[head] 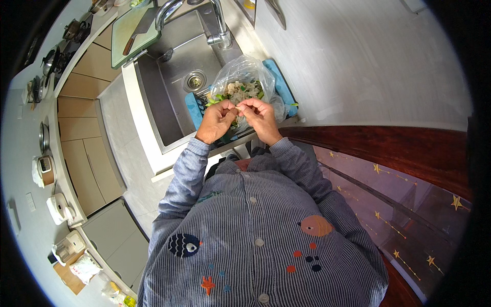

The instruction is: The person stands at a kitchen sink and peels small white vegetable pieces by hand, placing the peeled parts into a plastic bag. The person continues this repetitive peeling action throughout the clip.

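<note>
My left hand (pixel 219 119) and my right hand (pixel 261 118) meet fingertip to fingertip, pinching a small pale morsel (pixel 238 108) between them. What exactly it is cannot be made out. Just beyond and beneath lies a clear plastic bag (pixel 245 65), spread wide, with pale and green vegetable scraps (pixel 245 91) inside. Green leafy pieces (pixel 217 99) stick out by the left fingers. Under the bag is a blue-ended rack or basket (pixel 282 82) across the sink's right side; its middle is mostly hidden by the bag and hands.
The steel sink (pixel 176 88) has a drain strainer (pixel 194 81) holding bits of food. A chrome faucet (pixel 220 36) arches over it. On the left rim, a cleaver (pixel 141 28) rests on a green-edged cutting board (pixel 124 28). A grey wall (pixel 356 69) rises at the right.
</note>
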### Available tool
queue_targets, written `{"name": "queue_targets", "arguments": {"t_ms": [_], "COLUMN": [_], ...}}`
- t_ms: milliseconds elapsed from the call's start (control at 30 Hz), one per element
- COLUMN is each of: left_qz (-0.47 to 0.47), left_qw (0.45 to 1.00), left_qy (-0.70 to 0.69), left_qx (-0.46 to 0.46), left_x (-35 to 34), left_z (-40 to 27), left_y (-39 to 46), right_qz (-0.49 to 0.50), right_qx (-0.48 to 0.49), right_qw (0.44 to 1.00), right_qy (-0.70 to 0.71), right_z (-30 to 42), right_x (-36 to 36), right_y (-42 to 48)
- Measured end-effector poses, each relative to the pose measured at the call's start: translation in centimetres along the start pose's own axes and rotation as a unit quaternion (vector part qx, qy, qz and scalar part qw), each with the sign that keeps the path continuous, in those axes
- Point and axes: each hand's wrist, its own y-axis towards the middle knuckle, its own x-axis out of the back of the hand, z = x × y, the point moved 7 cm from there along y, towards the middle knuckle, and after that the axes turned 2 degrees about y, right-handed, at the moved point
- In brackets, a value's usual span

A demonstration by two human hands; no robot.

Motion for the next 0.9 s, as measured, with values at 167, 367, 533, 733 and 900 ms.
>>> {"name": "queue_targets", "arguments": {"t_ms": [167, 367, 533, 733, 900], "left_qz": [0.002, 0.05, 0.071, 0.04, 0.064], "left_qw": [0.999, 0.975, 0.957, 0.946, 0.929], "left_qy": [-0.034, -0.146, -0.212, -0.276, -0.321], "left_qx": [-0.02, 0.161, 0.186, 0.163, 0.171], "left_x": [-0.3, -0.7, -0.6, -1.0, -0.9], "left_z": [0.7, 0.2, 1.8, 1.9, 0.8], "left_y": [0.2, -0.7, -0.8, -0.8, -0.8], "right_qz": [0.001, 0.016, 0.046, 0.044, 0.038], "right_qx": [0.053, 0.128, 0.16, 0.144, 0.037], "right_qw": [0.997, 0.983, 0.965, 0.975, 0.999], "right_qy": [-0.063, -0.131, -0.2, -0.163, -0.005], "right_z": [0.4, 0.2, 1.9, 1.3, 0.0], "right_x": [-0.2, -0.2, -1.1, -1.2, -0.2], "right_y": [0.0, 0.0, -0.3, 0.2, 0.6]}}
